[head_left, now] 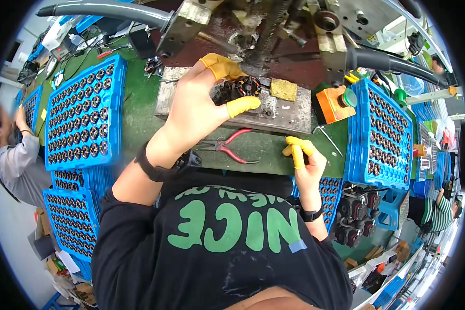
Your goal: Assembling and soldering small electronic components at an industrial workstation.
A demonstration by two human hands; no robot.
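Observation:
My left hand (194,101) reaches over the metal fixture block (289,116), with yellow covers on its thumb and fingertips. Between that thumb and those fingers sits a small round black stator (249,87) with copper and red showing, at the fixture's dark holder. My right hand (307,163), also with yellow-covered fingertips, hovers over the bench's near edge, its fingers drawn together; whether anything is in them is hidden. Red-handled pliers (225,146) lie on the green bench between my hands. A yellow sponge-like pad (283,90) rests on the block, right of the stator.
Blue trays of round stators stand at left (120,111) and right (354,144). An orange box with a green button (336,104) and a hex key (329,140) are right of the block. Press machinery (328,46) overhangs the far side. A person (23,160) works at far left.

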